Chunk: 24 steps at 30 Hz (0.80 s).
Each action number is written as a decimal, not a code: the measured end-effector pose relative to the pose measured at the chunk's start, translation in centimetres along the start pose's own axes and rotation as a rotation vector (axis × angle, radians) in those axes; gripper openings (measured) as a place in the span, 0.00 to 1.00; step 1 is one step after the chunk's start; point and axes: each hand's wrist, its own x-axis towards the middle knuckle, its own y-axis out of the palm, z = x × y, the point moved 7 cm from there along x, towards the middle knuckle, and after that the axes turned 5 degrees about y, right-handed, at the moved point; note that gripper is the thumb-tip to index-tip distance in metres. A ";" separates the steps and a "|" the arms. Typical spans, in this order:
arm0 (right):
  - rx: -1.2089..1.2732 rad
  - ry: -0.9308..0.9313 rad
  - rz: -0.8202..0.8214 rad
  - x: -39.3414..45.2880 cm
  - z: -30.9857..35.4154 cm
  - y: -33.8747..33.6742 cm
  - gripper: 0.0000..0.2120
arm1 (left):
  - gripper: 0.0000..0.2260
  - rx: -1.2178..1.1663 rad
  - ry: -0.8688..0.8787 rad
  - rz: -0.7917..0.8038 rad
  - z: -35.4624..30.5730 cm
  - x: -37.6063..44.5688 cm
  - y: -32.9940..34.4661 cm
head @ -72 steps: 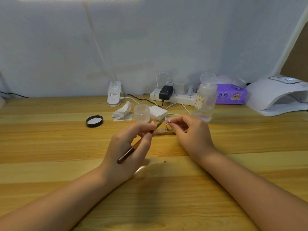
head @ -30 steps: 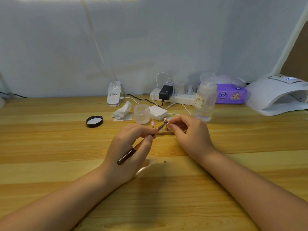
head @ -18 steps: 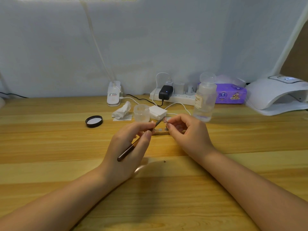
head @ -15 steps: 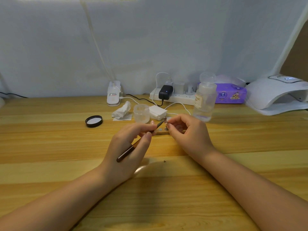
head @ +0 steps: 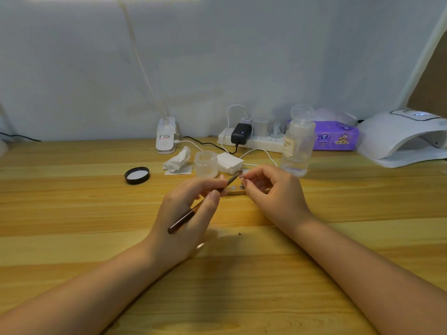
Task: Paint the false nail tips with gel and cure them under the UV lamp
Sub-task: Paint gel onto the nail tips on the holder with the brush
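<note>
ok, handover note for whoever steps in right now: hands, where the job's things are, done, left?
Left hand: grips the brush, its tip at the nail tip.
Right hand: pinches that nail tip above the wooden holder.
Open gel jar behind the holder, its lid off to the left; UV lamp far right, nothing visible under it.
Done: painting in progress.
Left: finish coating, then cure.

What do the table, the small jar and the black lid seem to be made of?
Table: wood, light planks with visible grain, slight sheen.
Jar: probably frosted plastic or glass; translucent and cloudy.
Lid: likely black plastic, glossy rim, pale liner inside.
</note>
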 end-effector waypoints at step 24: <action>0.048 0.044 0.047 0.0 -0.5 0.3 0.05 | 0.12 -0.223 -0.054 -0.070 0.5 -0.1 -0.3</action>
